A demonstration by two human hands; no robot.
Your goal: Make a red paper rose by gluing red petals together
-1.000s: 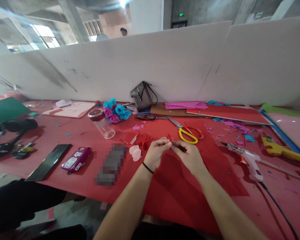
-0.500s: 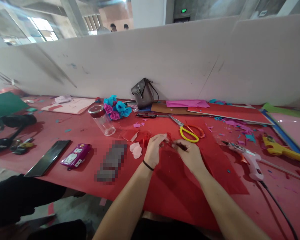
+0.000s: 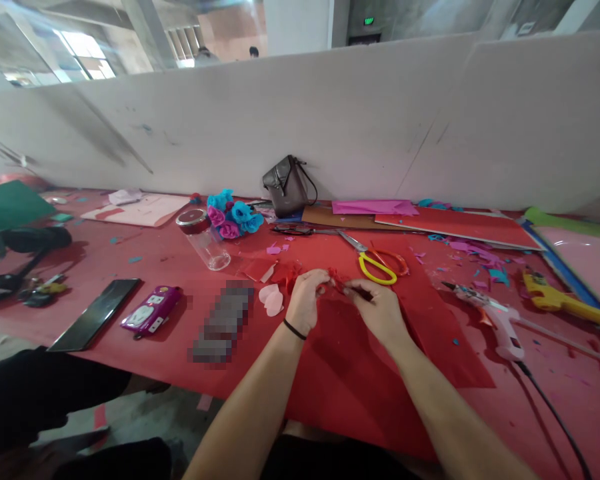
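Note:
A small crumpled piece of red paper (image 3: 336, 280) is pinched between my two hands, above red sheets on the table. My left hand (image 3: 307, 297) is closed on its left side, with a dark band round the wrist. From the right, my right hand (image 3: 377, 307) pinches its other edge with thumb and fingers. Just beyond my hands lie scissors (image 3: 377, 267) with yellow handles. Pale pink paper petals (image 3: 271, 300) rest left of my left hand, near more red paper scraps (image 3: 263, 270).
A pink-white glue gun (image 3: 505, 327) with a cord and a yellow glue gun (image 3: 555, 297) lie at right. Leftward are a clear jar (image 3: 207, 243), blue and pink paper flowers (image 3: 240, 217), a purple device (image 3: 151, 311) and a dark phone (image 3: 97, 313). A bag (image 3: 287, 190) leans on the partition.
My hands stay in nearly the same place, with small finger movements on the red paper. The things on the table have not moved.

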